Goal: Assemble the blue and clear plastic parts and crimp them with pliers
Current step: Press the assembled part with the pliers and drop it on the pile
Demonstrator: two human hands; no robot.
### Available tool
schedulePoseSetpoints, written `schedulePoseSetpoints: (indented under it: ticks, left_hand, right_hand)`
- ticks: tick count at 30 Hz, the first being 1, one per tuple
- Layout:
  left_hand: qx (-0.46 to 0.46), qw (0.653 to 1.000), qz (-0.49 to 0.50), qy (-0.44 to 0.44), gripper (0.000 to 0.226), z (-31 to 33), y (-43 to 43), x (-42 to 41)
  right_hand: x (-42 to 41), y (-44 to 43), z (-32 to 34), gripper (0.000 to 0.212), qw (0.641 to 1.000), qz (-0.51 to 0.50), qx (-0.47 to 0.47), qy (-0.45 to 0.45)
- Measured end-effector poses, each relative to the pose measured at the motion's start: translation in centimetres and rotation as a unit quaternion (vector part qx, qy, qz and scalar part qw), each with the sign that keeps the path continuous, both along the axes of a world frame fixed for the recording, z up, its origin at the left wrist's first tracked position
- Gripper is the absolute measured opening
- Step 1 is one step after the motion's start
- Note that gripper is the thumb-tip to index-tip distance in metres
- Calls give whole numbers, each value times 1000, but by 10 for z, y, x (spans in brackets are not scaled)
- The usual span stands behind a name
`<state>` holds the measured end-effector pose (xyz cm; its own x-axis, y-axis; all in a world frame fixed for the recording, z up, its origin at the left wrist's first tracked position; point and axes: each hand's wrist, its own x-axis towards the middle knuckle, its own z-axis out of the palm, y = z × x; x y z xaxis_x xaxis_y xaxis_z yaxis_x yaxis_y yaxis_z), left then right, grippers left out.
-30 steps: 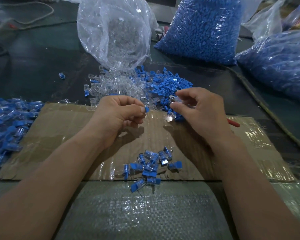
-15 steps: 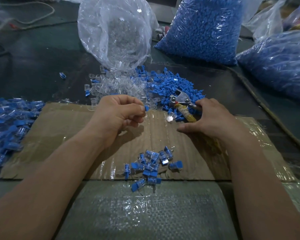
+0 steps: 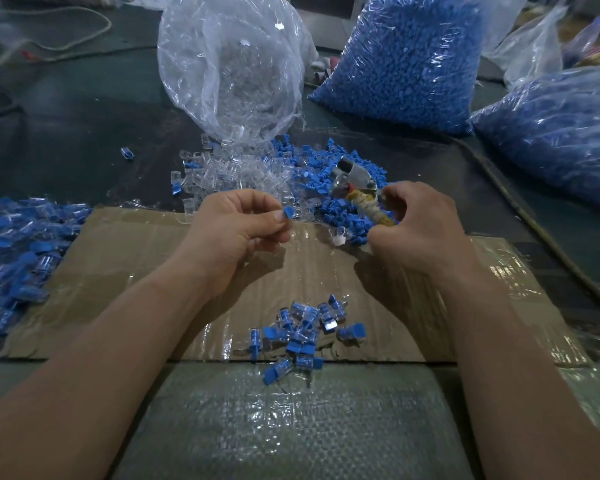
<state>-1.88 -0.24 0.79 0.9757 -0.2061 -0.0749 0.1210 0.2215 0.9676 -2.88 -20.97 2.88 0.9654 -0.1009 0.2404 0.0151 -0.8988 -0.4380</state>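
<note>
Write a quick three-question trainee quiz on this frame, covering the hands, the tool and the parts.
1. True or false: the left hand pinches a blue part between its fingertips.
2. What does the right hand grip? A) the pliers, by their wrapped handle; B) a plastic bag; C) nothing.
3. Fill in: the small pile of assembled pieces near the person lies mostly on a sheet of ____.

Key:
1. True.
2. A.
3. cardboard.
</note>
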Motion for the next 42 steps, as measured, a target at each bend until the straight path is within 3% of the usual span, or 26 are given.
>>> schedulePoseSetpoints:
  ticks: [7,19,26,39,42]
  left_hand:
    - [0,998,29,-52,14,-3,-1,1]
    - [2,991,65,-117,8,-1,-3,-1]
    - [39,987,72,-140,19,-1,-5,-2]
    - [63,981,78,-164,18,0,-7,-6]
    - [80,977,84,-178,20,-1,-7,-6]
  right_hand:
    - [-6,13,-2,24,996,38,15,-84]
    - [-7,30,-9,32,990,132,-33,-21]
    - [-7,32,-11,34,988,147,-46,0]
    - [-7,32,-10,22,984,169,-48,-3]
    - [-8,34,-8,34,984,177,-28,-13]
